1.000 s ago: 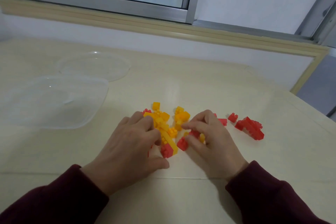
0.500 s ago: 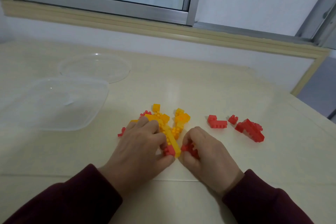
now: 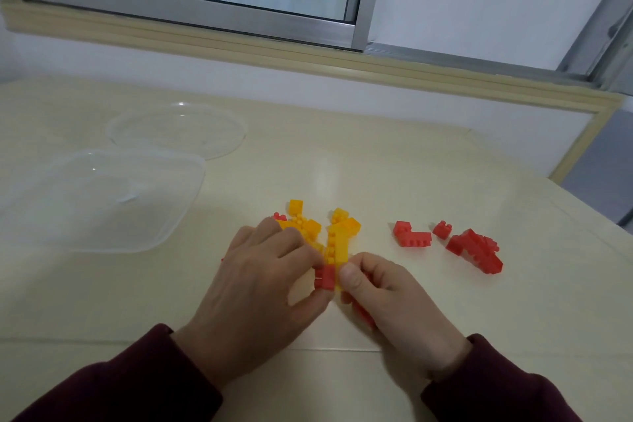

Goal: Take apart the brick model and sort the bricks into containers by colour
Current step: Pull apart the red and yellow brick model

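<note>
Cream laminate covers the table [image 3: 394,175], with bare surface stretching from the bricks to the far edge under the window and to the right edge. The yellow brick model [image 3: 337,240] lies near the middle. The left hand [image 3: 263,288] covers its left part, thumb and forefinger pinching a red brick [image 3: 324,277] at its near end. The right hand [image 3: 387,298] is curled, its thumb pressed on the model's near end; red pieces show under its fingers, but how many it holds I cannot tell. 3 loose red clusters [image 3: 474,250] lie well apart to the right. At left sit 2 clear containers, a square one [image 3: 102,199] cut off by the frame edge and a round one [image 3: 176,130] behind it, touching or overlapping; both are hard to outline.
</note>
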The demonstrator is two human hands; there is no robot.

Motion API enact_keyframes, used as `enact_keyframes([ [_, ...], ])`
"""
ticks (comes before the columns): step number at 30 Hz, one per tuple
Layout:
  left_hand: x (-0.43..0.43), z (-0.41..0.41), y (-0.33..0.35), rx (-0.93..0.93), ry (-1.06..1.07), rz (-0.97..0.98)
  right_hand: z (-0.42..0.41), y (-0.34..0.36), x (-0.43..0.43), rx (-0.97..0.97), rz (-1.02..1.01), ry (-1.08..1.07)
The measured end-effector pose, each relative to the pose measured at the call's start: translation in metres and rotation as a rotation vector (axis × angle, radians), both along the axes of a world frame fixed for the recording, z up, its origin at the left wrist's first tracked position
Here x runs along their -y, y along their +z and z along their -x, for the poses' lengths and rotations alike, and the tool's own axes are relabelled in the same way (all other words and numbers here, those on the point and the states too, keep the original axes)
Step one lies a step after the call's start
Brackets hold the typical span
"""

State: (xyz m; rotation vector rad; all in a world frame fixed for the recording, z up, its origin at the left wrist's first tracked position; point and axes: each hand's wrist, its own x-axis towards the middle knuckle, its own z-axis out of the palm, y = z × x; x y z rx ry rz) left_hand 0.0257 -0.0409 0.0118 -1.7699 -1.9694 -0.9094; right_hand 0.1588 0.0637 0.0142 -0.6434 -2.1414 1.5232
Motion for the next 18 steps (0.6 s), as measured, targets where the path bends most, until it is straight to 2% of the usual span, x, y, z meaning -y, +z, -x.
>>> enact_keyframes([
  [7, 0.003, 0.006, 0.001, -0.108, -0.119, 0.039, 0.002, 0.000, 0.000, 0.033, 0.012, 0.110],
  [12, 0.009, 0.016, 0.004, -0.030, -0.197, 0.046, 0.001, 0.000, -0.005, 0.073, 0.032, 0.157],
  [13, 0.011, 0.020, 0.004, -0.024, -0.199, 0.063, 0.000, 0.000, -0.006, 0.088, -0.018, 0.136],
  [15, 0.017, 0.028, 0.005, 0.001, -0.170, 0.091, 0.000, -0.003, -0.009, 0.125, -0.263, 0.028],
  [18, 0.027, 0.038, 0.008, 0.169, -0.068, 0.031, 0.002, -0.008, -0.009, 0.171, -0.566, -0.163],
])
